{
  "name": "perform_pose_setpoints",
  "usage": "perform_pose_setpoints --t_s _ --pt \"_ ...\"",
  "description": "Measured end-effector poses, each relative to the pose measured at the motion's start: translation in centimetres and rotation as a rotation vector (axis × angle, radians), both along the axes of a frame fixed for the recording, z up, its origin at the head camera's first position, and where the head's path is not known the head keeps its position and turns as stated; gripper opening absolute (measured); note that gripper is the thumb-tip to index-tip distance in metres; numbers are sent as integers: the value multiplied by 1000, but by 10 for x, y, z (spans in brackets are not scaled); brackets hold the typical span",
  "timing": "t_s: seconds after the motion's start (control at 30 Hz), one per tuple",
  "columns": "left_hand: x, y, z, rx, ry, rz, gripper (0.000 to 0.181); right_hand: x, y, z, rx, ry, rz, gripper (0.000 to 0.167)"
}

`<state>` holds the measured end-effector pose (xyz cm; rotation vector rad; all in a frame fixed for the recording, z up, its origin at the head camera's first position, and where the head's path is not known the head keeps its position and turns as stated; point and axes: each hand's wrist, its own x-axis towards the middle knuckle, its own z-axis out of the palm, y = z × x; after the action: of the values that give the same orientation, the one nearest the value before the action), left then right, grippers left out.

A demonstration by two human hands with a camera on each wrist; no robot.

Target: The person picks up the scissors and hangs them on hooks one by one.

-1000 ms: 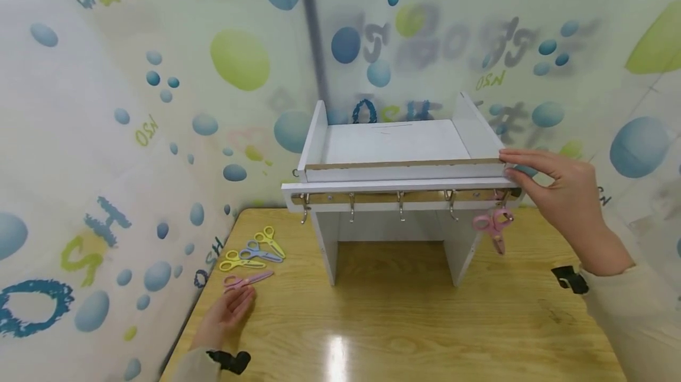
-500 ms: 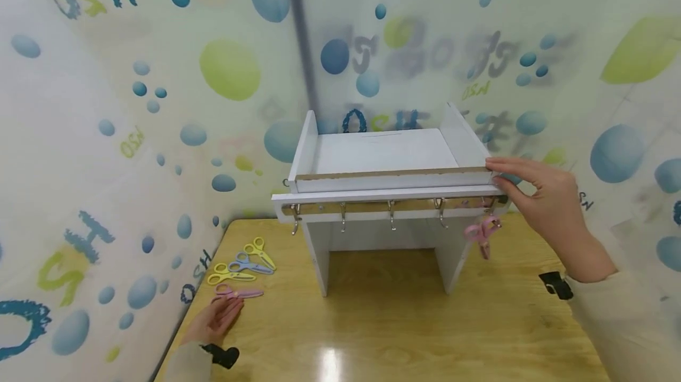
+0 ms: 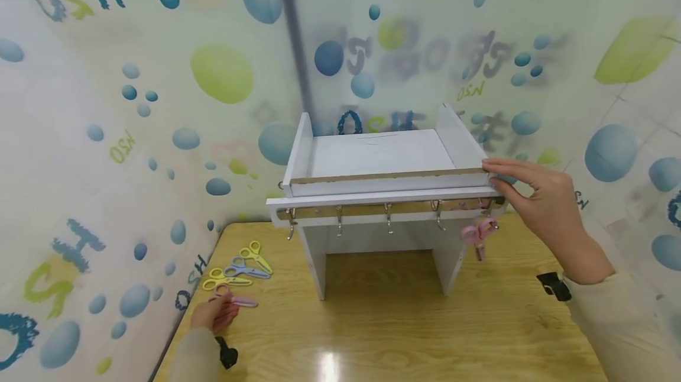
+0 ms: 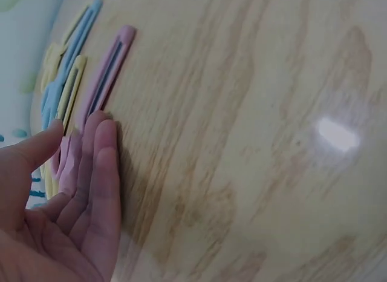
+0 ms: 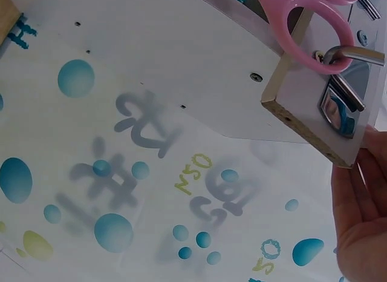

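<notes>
Pink scissors [image 3: 246,301] on bench [image 3: 372,334], shelf's [image 3: 372,160] 8 o'clock. Left hand [image 3: 215,314] touches them; whether fingers grip, cannot tell. Nearest yellow scissors [image 3: 237,281] at 11 o'clock: careless push may drag. Right hand [image 3: 537,198] pinches shelf at 3 o'clock; loosening may let it shift.

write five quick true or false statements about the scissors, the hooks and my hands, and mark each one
1. A pair of hanging pink scissors is on the right-end hook of the hook rail. True.
2. Every hook carries scissors. False: the other four are bare.
3. The blue scissors lie between two pairs of yellow scissors. True.
4. Your right hand grips the hanging pink scissors. False: it holds the right front corner of the white shelf.
5. Your left hand is at the handles of the lying pink scissors on the wooden table. True.
</notes>
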<state>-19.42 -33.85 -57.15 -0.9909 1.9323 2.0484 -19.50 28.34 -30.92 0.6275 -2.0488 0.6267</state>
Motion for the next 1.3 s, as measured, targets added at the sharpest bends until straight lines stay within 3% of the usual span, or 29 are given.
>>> perform_pose_setpoints --t_s 0.13,0.27,0.37,0.6,0.73,0.9,1.1,1.3 --pt "-6 5 -6 -235 -12 -25 34 2 -1 1 0 2 -7 46" --pt "-13 12 -7 -490 -83 -66 37 3 0 1 17 -15 -15 42" --pt "-15 14 -3 -600 -138 -104 33 3 -1 1 15 -15 -13 42" --pt "-10 18 7 -685 -98 -232 34 3 -2 -1 -2 -16 -16 42" --pt "-7 19 8 -823 -101 -339 41 2 -3 -1 -11 3 -15 43" --pt "-7 21 4 -961 -121 -397 45 2 -4 -1 -13 -7 -25 41" --pt "-7 23 0 -990 -126 -421 55 1 -3 -1 -18 -8 -22 40" --pt "-7 30 -2 -1025 -128 -342 54 1 -4 -1 -19 -5 -20 40"
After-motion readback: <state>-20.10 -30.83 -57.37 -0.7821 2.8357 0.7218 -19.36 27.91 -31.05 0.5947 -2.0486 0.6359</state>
